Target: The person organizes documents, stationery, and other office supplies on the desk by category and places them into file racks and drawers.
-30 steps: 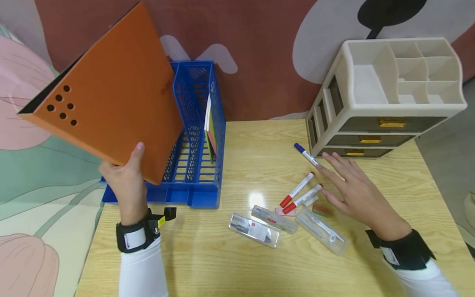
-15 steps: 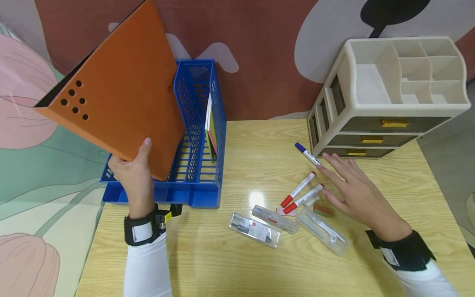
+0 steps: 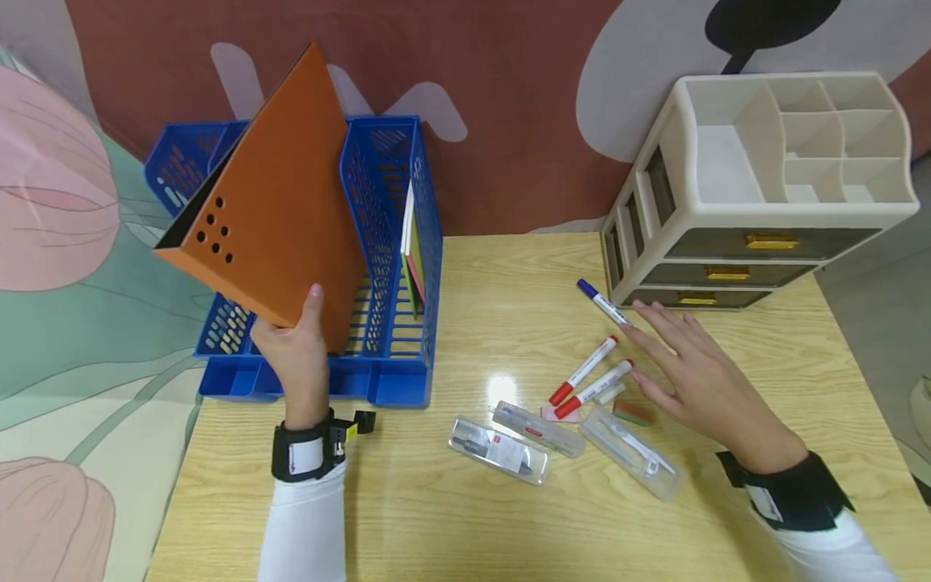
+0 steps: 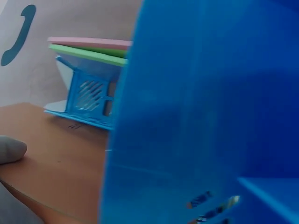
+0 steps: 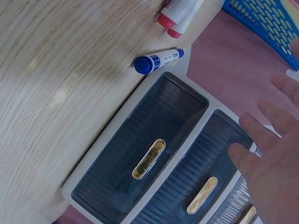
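My left hand (image 3: 298, 352) grips the lower edge of a large orange file folder (image 3: 284, 210), its thumb on the broad face. Tilted, the folder stands within the left part of a blue desktop file rack (image 3: 398, 384), and its far corner rises above the rack. The left wrist view has the orange cover (image 4: 60, 158) beside the rack's blue wall (image 4: 154, 121). Holding nothing, my right hand (image 3: 698, 380) is spread over the table near a blue-capped marker (image 3: 604, 302); the right wrist view shows its fingers apart in front of the drawers.
Thin colourful notebooks (image 3: 413, 259) lean in the rack's right slot. At the right stands a white drawer organizer (image 3: 793, 214). Between them lie two red markers (image 3: 583, 372), clear plastic cases (image 3: 498, 451), and a reddish-green eraser-like block (image 3: 633, 412). A patterned cloth (image 3: 509, 121) hangs behind.
The left hand has carried the orange folder rightward and, lately, lower toward the rack, uncovering the rack's left side. The right hand stays in place.
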Available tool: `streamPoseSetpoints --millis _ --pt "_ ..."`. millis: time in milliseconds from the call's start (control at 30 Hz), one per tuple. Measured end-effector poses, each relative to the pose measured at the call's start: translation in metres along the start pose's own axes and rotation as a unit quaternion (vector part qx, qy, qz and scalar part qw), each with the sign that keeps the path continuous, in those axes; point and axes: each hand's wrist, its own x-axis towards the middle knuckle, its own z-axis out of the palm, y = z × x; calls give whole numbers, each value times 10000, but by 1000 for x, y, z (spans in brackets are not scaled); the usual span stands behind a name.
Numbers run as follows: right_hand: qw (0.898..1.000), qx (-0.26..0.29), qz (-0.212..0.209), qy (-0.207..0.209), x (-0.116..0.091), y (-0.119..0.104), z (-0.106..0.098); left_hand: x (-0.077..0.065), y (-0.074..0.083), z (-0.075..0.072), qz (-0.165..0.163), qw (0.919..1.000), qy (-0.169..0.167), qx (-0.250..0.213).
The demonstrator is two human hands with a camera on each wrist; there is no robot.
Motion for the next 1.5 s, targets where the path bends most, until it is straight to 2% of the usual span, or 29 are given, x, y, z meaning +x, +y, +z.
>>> streamPoseSetpoints --millis 233,500,633,867,1167,1300,1500 --pt "10000 34 -26 28 -3 2 0 -9 -17 1 -130 9997 -147 171" --pt "10000 -26 -17 44 -6 3 -1 -14 -31 0 148 9983 -215 529" --pt "10000 9 2 -9 -7 4 -1 -16 -34 -2 259 9976 -350 535" --pt "9999 8 93 -64 -10 6 -2 -15 -40 -3 465 9920 -668 964" --pt "9999 95 137 8 -13 9 -3 -15 -39 -2 643 9888 -693 1156" --pt "9998 136 158 63 -16 10 -4 -14 -38 -3 594 9840 -822 1463" --pt "9996 113 183 161 -20 11 -4 -12 -34 -13 497 9667 -1317 2139"
